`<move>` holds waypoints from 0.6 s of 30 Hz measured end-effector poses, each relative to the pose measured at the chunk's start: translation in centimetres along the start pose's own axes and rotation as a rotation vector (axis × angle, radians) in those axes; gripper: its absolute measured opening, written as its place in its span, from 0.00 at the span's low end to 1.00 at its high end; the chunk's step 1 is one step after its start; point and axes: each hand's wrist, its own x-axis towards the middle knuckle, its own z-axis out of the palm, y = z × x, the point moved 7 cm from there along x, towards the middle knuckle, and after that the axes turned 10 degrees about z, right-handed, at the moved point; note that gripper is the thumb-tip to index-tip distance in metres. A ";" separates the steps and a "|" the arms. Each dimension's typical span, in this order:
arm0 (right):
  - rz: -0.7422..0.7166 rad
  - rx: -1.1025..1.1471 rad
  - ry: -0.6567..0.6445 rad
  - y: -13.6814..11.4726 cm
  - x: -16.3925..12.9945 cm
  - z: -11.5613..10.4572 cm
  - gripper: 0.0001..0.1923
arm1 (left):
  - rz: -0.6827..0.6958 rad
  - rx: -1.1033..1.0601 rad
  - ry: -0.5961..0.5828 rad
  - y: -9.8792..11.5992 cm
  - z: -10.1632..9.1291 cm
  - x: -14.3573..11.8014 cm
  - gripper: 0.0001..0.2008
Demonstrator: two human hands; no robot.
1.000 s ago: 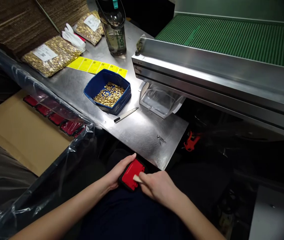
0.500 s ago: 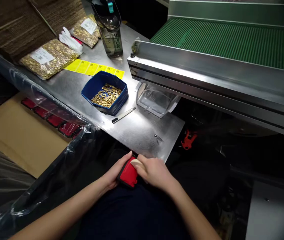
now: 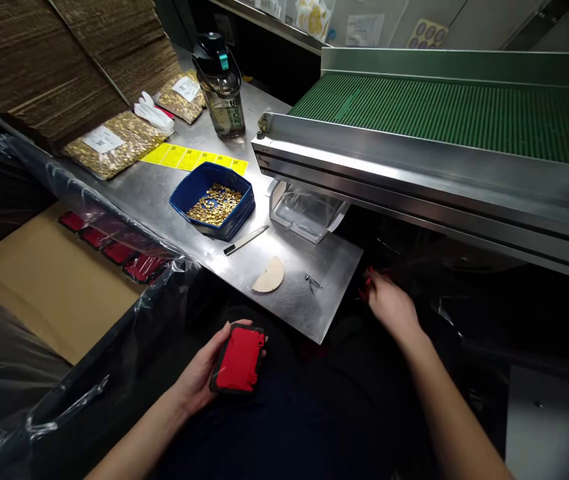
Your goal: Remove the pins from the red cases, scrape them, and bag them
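Note:
My left hand (image 3: 199, 373) is wrapped round a small red and black case (image 3: 238, 358), its red face turned up, above my lap. Past the right corner of the metal table, my right hand (image 3: 391, 303) has its fingers closed on a red tool (image 3: 366, 285), mostly hidden by the hand and the dark. A pale half-round disc (image 3: 270, 275) lies near the table's front edge. Beside it are a small metal nail clipper (image 3: 313, 283) and a white pen-like tool (image 3: 246, 241) with a black end.
On the table (image 3: 298, 310) stand a blue bin (image 3: 180, 198) of small brass pieces and a water bottle (image 3: 227, 113). Bags of brass parts (image 3: 137, 133) lie behind. A green conveyor (image 3: 439, 117) crosses the right. A plastic-lined carton (image 3: 34, 287) on the left holds red cases (image 3: 117, 252).
My right hand has left the pale disc on the table and moved right to the red tool. My left hand has shifted slightly left and turned the case's red face up.

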 end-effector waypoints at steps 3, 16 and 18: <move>-0.096 -0.171 -0.014 4.0 1.7 2.3 0.29 | 0.024 0.008 -0.014 1.0 -0.5 -0.6 0.26; -0.684 -0.245 -0.167 3.8 -2.2 3.4 0.32 | 0.225 0.209 0.151 5.1 -6.0 -4.3 0.25; -0.785 -0.137 -0.332 0.2 -6.2 2.6 0.26 | 0.222 0.258 0.159 5.1 -6.6 -4.7 0.25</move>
